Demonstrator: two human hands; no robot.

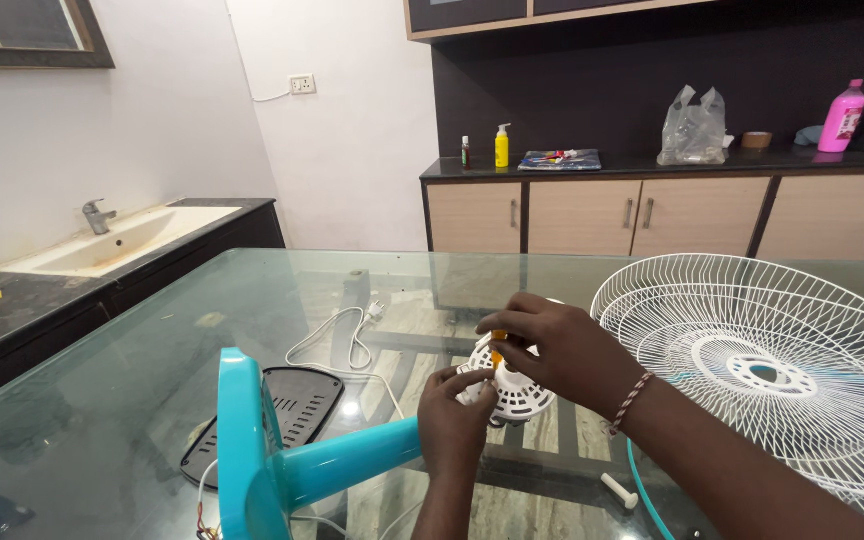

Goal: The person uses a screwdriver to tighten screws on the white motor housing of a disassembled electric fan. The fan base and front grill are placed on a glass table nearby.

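A white fan motor housing (517, 392) lies on the glass table (252, 300), joined to a turquoise fan stand (342, 462) that lies on its side. My left hand (452, 420) steadies the housing from below and left. Over its top, my right hand (562, 345) pinches a small orange tool or part (498, 352). A white wire fan guard (767, 370) lies flat to the right, close to my right forearm.
A white power cord (352, 345) and a black base plate (287, 405) lie left of the stand. A small white peg (619, 491) rests near the front. A sink counter (122, 240) runs along the left; cabinets with bottles (502, 147) stand behind.
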